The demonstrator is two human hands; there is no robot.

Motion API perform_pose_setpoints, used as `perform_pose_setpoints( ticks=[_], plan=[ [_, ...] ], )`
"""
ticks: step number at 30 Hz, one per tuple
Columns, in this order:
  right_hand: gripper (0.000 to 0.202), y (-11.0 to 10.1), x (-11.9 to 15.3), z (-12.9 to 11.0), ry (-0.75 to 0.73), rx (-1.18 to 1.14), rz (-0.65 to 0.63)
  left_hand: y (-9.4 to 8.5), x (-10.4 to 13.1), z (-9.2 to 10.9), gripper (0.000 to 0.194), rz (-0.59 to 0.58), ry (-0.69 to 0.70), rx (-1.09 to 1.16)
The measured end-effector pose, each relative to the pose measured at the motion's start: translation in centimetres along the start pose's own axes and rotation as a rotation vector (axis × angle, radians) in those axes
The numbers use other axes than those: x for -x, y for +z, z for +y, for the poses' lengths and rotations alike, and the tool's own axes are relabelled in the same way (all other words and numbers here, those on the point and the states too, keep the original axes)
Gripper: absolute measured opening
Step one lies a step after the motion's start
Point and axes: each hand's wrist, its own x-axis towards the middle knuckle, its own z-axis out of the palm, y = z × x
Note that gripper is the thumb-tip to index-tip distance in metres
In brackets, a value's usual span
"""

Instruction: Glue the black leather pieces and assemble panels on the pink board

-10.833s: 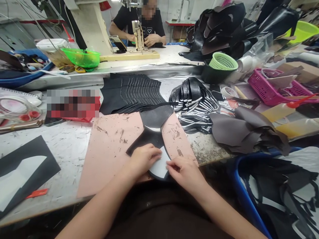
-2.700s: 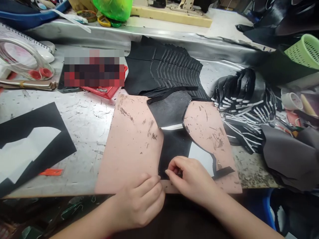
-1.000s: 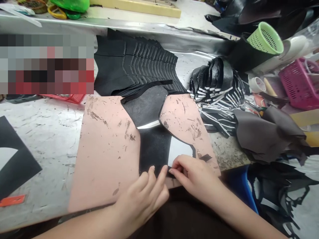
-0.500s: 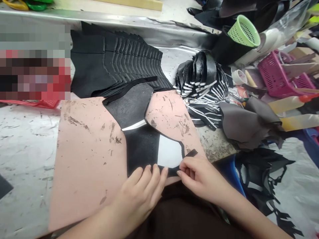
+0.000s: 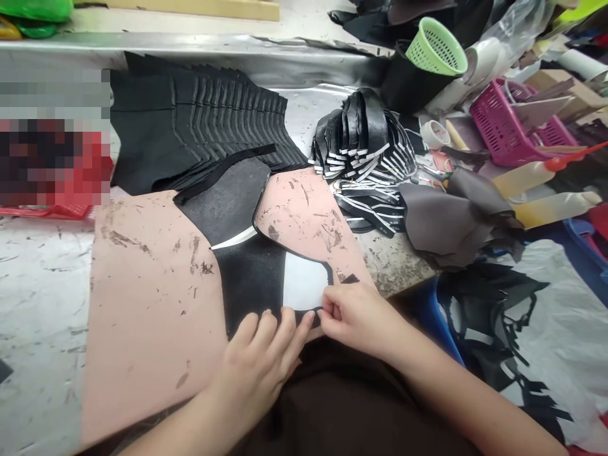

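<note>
A black leather piece (image 5: 251,272) with a white patch (image 5: 304,282) and a narrow pale strip (image 5: 235,239) across it lies on the pink board. Along its near edge my left hand (image 5: 263,348) rests open, fingers laid flat over the leather. My right hand (image 5: 358,320) pinches the piece's near right edge beside the white patch, fingertips close to my left hand's. A short black strip end (image 5: 350,278) sticks out behind the right knuckles. What lies inside the pinch is mostly hidden.
The pink board (image 5: 137,316) has dark smears. Behind it lies a fanned stack of black leather pieces (image 5: 199,120). Bundled white-edged black strips (image 5: 361,145) sit to the right, near a magenta basket (image 5: 503,126) and bottles (image 5: 551,209). A blue bin (image 5: 439,316) holds black scraps.
The camera view has shifted, moving the scene left. My two hands' fingertips are closer together along the near edge. The right hand keeps its pinch.
</note>
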Motion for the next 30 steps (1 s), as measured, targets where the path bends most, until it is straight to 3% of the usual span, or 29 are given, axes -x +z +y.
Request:
perform_pose_setpoints(
  ticks=[5,10,16,23,27,30],
  plan=[
    [0.021,-0.7,-0.2,0.8,-0.047,0.077,0.036,0.1,-0.6,0.0,0.037,-0.004,0.079,0.046],
    [0.027,-1.3,0.6,3.4,0.049,0.086,0.287,0.4,-0.8,0.2,0.036,0.02,0.091,0.094],
    [0.017,0.1,2.5,4.5,-0.1,-0.069,0.472,0.2,-1.3,0.4,0.039,0.033,0.045,0.086],
    [0.015,1.6,1.7,2.4,-0.44,-0.056,0.519,0.9,-2.2,1.1,0.042,0.046,-0.015,0.079],
    [0.017,1.9,1.2,2.0,-0.48,0.018,0.474,0.1,-0.5,0.9,0.036,0.103,-0.129,0.155],
    [0.016,1.3,0.7,2.3,-0.503,0.03,0.406,-1.3,0.8,-0.3,0.024,0.053,-0.204,0.249]
  ],
)
